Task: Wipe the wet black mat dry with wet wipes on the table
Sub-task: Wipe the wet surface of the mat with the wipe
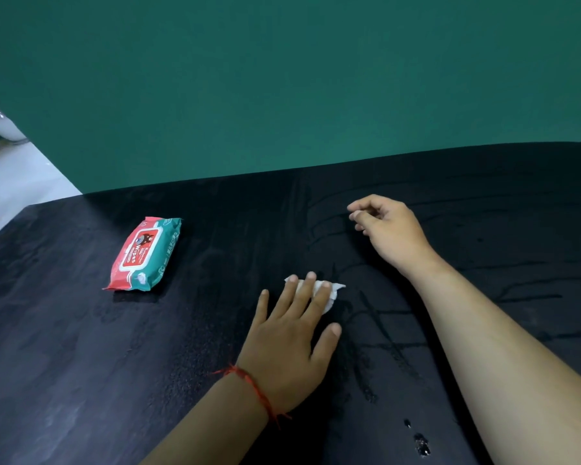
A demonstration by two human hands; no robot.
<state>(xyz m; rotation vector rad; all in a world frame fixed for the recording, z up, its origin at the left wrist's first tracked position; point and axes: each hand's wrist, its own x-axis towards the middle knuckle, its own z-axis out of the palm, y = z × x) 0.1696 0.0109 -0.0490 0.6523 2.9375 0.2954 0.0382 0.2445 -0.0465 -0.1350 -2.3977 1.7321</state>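
Observation:
The black mat (182,330) covers the table and shows wet streaks and droplets on its right half. My left hand (292,344) lies flat on it, straight fingers pressing a crumpled white wipe (329,293) against the mat. My right hand (389,229) hovers farther back and to the right, fingers loosely curled, holding nothing. A red and teal pack of wet wipes (145,255) lies on the mat to the left, apart from both hands.
A green wall (282,78) rises behind the table's far edge. At the far left, a strip of pale floor (10,176) and a white object show beyond the table corner. Water drops (420,444) sit near the front edge.

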